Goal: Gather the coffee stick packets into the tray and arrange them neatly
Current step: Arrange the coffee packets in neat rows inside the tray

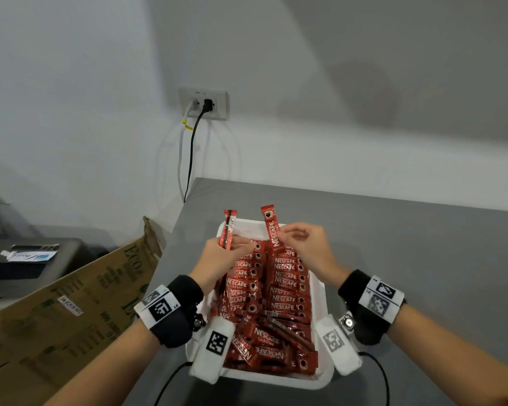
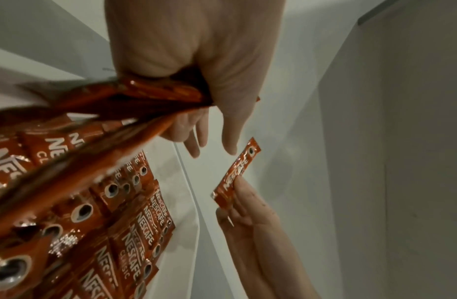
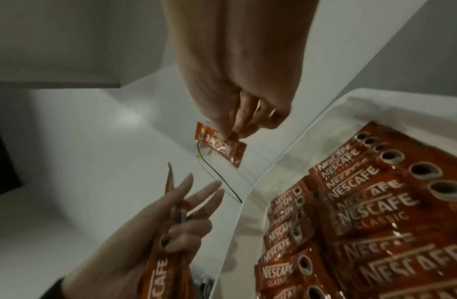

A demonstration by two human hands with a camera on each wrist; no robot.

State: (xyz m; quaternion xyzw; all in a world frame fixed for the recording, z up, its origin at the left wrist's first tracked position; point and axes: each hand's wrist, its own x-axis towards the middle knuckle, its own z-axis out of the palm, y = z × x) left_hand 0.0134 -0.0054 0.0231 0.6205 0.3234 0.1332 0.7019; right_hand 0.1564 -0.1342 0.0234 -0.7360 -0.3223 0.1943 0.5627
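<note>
Head view: over a white tray [image 1: 320, 291] packed with red Nescafé Classic stick packets [image 1: 285, 288] on a grey countertop [image 1: 408, 259], the left hand [image 1: 220, 259] grips a small bunch of sticks [image 1: 228, 230] that rise upright past its fingers, while the right hand [image 1: 305, 244] pinches a single Nescafé stick [image 1: 271, 225] by its lower half, the printed end tilted up and away; the two raised lots stand near each other above the tray's far end; left of the left wrist leans a brown cardboard box [image 1: 71, 312], and beyond both grips a wall socket [image 1: 204, 103] holds two plugged cables.

Left wrist view: the left hand [image 2: 196, 60] clenches the bunch of sticks [image 2: 107, 125] under the thumb, the other fingers straighter; past its fingertips the right hand [image 2: 250, 222] holds the single stick [image 2: 235, 176] between thumb and fingertip; rows of packets [image 2: 125, 232] lie in the tray [image 2: 186, 182] beside the grip.

Right wrist view: the right hand [image 3: 235, 81] nips the single stick [image 3: 219, 144] at its fingertips; opposite, the left hand [image 3: 158, 232] grasps its sticks [image 3: 158, 269]; tray rows [image 3: 376, 222] lie beside.
</note>
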